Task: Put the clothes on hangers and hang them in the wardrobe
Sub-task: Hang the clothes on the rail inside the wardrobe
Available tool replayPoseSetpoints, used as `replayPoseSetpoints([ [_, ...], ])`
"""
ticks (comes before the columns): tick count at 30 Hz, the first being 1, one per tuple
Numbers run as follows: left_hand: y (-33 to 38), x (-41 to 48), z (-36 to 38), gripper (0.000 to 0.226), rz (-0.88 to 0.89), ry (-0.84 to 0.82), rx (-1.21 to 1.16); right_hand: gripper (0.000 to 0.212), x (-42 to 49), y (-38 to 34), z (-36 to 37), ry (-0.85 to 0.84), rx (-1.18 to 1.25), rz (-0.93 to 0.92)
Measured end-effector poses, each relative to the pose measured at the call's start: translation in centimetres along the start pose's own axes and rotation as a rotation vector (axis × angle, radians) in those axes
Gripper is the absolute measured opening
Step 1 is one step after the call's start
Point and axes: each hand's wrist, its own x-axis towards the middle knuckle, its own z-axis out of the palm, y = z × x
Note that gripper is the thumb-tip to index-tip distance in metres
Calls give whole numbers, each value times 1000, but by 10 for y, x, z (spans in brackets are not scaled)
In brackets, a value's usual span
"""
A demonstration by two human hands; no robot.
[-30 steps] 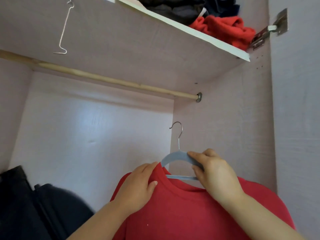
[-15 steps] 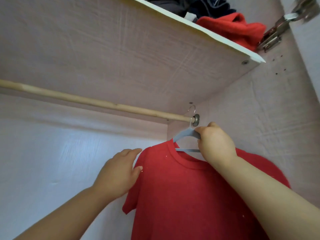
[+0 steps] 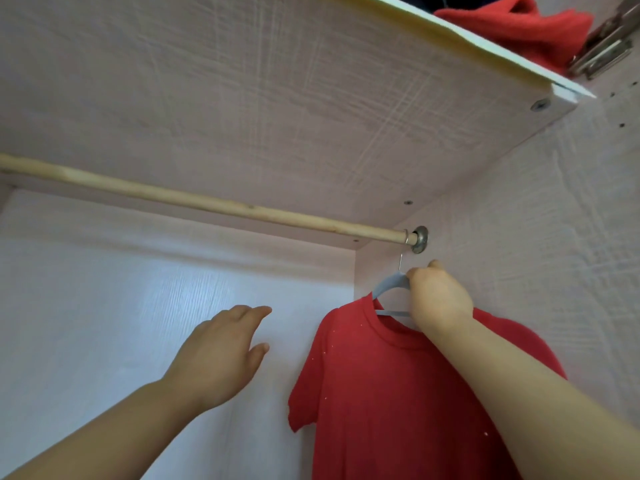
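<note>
Red short-sleeved T-shirt (image 3: 398,393) on a pale blue plastic hanger (image 3: 389,284), hook over the round wooden rail's (image 3: 207,202) right end.
Right hand (image 3: 438,299) pinches the hanger; left hand (image 3: 221,355) hovers apart, fingers spread. The wardrobe's side wall (image 3: 519,237) stands close beside; crumpled red cloth (image 3: 519,26) lies on the shelf (image 3: 277,98) above.

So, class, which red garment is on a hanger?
The red T-shirt on the grey-blue hanger; the other red garment lies bunched on the pale wooden shelf above.

Right hand (image 3: 438,299) raised, fingers apparently curled in a grip; left hand (image 3: 221,355) reaches forward, fingers loose.
</note>
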Motion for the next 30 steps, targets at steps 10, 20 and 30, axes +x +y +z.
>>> replayPoseSetpoints([
  [10,2,-34,-10,53,-23,-95,-7,38,-50,1,20,46,-110,-97],
  [20,8,-133,-55,55,-101,-273,-84,54,-192,-20,9,-230,1,-256],
  [30,30,-317,-91,57,-186,-623,-152,57,-403,-44,-8,-610,135,-295],
])
